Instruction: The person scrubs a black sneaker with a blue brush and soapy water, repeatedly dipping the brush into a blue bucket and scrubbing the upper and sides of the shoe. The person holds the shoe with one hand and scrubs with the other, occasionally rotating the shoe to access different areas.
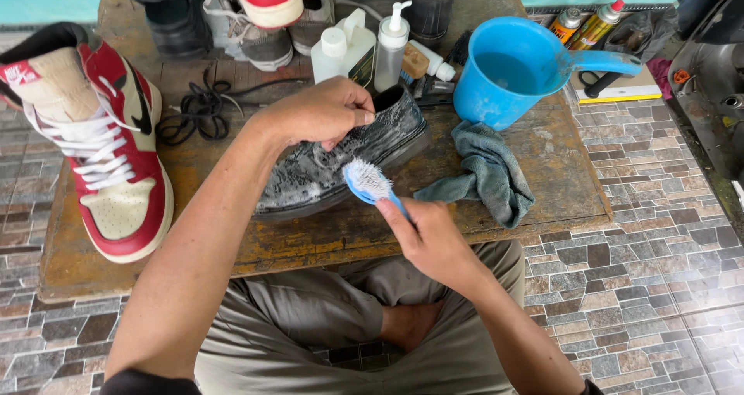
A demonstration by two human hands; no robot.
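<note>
One black shoe (341, 162), coated in grey suds.

Bare board (325, 240) before the shoe (341, 158); rag (484, 170) and bottles (364, 46) crowd behind.

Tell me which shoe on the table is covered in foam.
The black shoe under the left hand, streaked with white foam. The red-and-white sneaker beside it looks dry.

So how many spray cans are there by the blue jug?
2: one spray can and a second spray can, side by side behind the blue jug, top right. Others may be hidden.
</note>
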